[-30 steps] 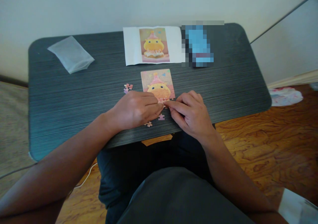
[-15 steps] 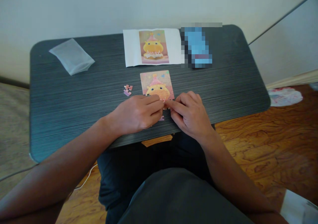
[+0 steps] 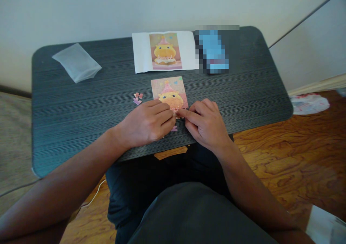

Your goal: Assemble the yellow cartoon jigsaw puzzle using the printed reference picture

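A partly assembled jigsaw puzzle [image 3: 169, 89] lies on the dark table, showing a yellow character in a pink party hat. Over its lower left part is my left hand [image 3: 151, 123], fingers curled and closed at the lower edge; what the fingertips hold is hidden. My right hand [image 3: 207, 123] rests at the lower right, its index finger stretched onto the puzzle's lower edge and its thumb apart below. A loose purple puzzle piece [image 3: 174, 128] shows just below, partly behind my left hand. More loose puzzle pieces [image 3: 137, 99] lie left of the puzzle.
Behind the puzzle, a white sheet [image 3: 188, 51] bears a printed picture of the same character. Beside it is a pixelated blue object [image 3: 213, 51]. A translucent bag [image 3: 77, 63] lies at the table's [image 3: 108, 85] back left. The wall stands behind.
My left hand has shifted slightly left and up, uncovering more of the puzzle's lower part. My right index fingertip has moved a little left along that edge. The whole view has drifted slightly.
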{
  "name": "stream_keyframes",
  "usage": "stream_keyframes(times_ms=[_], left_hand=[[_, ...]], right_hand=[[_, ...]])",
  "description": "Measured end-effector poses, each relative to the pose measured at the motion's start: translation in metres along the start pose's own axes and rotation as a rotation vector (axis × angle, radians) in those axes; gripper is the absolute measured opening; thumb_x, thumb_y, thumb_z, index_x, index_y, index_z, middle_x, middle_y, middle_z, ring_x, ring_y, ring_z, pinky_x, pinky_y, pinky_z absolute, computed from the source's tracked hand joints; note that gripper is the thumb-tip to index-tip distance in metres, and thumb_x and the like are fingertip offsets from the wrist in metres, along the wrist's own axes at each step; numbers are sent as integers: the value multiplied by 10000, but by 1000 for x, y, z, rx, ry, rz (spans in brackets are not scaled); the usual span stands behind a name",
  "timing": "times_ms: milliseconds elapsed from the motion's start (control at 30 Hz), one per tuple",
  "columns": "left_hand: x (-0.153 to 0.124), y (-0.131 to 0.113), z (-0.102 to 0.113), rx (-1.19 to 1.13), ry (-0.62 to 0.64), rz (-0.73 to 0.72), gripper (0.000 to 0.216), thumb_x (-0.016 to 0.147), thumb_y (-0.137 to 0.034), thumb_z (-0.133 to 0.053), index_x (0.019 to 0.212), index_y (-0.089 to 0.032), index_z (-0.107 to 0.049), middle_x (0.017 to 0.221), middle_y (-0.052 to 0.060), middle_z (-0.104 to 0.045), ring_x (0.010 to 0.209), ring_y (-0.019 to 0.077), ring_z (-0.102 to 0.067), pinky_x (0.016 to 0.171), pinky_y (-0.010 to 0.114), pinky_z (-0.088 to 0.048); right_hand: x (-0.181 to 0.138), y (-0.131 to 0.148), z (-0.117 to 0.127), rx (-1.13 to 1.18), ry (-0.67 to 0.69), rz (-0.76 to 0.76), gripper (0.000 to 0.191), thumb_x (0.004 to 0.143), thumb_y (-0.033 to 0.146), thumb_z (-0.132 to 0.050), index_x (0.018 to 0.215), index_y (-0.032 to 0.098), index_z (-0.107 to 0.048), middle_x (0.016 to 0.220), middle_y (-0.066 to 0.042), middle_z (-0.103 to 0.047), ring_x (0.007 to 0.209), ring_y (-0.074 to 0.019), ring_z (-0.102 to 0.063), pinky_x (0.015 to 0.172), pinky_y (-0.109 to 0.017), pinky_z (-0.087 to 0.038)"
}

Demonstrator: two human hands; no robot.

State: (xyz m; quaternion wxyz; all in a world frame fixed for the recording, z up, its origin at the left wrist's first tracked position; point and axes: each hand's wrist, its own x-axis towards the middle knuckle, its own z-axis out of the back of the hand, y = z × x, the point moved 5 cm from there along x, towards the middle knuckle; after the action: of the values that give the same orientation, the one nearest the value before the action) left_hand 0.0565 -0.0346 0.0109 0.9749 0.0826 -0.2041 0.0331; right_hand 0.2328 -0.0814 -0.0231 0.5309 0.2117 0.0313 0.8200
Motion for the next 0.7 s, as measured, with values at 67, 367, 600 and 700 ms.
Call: stream_keyframes(times_ms=[67, 367, 600, 700], left_hand=[[-1, 1, -1, -8, -14, 5, 259, 1103, -136, -601, 925, -116, -788, 889, 92, -805, 881, 224, -773, 753, 360, -647], [-7, 22, 3, -329, -259, 233, 53, 994, -141, -718, 985, -163, -766, 930, 71, -819, 866, 216, -781, 795, 378, -653], [-34, 70, 18, -699, -344, 726, 27, 951, -214, -799, 936, -192, -798, 883, 16, -808, 751, 121, -682, 680, 304, -542], [-42, 79, 11, -923, -282, 850, 140, 947, -289, -841, 928, -154, -808, 881, 37, -821, 754, 113, -682, 680, 275, -559]], right_hand=[[0, 0, 0, 2, -4, 0, 302, 1107, 227, -578, 1320, 254, -790, 1017, -71, -694, 993, -279, -531, 852, -453, -373], [-1, -2, 0, 53, 19, -11, 305, 1104, 238, -576, 1325, 260, -785, 1033, -77, -680, 1010, -279, -546, 882, -451, -401], [0, -3, 7, 180, -61, -38, 266, 1082, 204, -577, 1272, 237, -759, 1009, -64, -697, 968, -265, -584, 888, -453, -449], [-2, -5, 11, 255, -117, -73, 228, 1074, 209, -588, 1216, 251, -762, 968, -48, -723, 918, -253, -611, 874, -457, -467]])
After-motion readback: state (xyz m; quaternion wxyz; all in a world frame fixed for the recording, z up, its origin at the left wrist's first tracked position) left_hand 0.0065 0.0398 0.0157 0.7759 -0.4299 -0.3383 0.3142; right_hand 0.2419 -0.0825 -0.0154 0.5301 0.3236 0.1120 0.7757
